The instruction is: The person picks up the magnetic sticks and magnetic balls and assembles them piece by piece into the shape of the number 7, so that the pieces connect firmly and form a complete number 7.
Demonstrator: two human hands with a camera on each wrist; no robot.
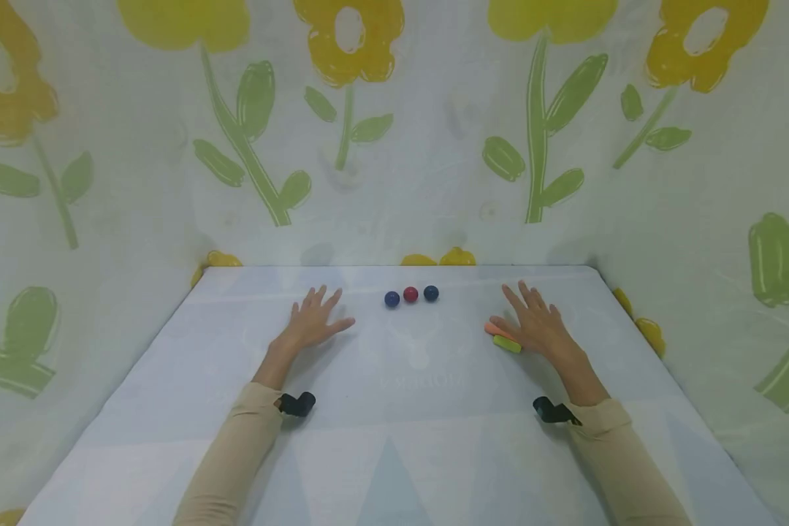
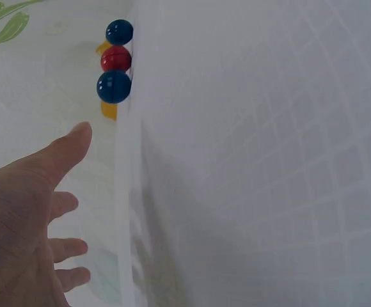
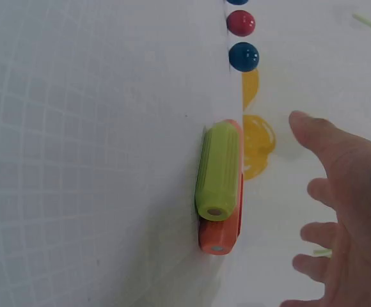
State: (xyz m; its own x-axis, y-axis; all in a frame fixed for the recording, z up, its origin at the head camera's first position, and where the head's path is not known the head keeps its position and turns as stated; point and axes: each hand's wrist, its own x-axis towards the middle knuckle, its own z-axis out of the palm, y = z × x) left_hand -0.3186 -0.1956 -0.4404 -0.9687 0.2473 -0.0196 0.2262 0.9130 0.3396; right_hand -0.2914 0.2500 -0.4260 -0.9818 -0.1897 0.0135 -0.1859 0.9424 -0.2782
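Green stick plus orange stick: we count two, side by side on the table, near the right hand
Blue balls plus red ball: two and one, so we've got three lined up near the far edge
Right hand: fingers spread
Left hand: spread too
Black gadgets: two, one per wrist

- Green stick: short, chunky, ridged along its sides; I see it lying flat on the desk, at a slant, nearer me than the orange one.
- Orange stick: lying alongside, just beyond the green; my right hand partly hides it from above.
- Blue ball: glossy, leftmost in a row of three.
- Red ball: glossy, in the middle.
- Dark blue ball: rightmost, well apart from the sticks.
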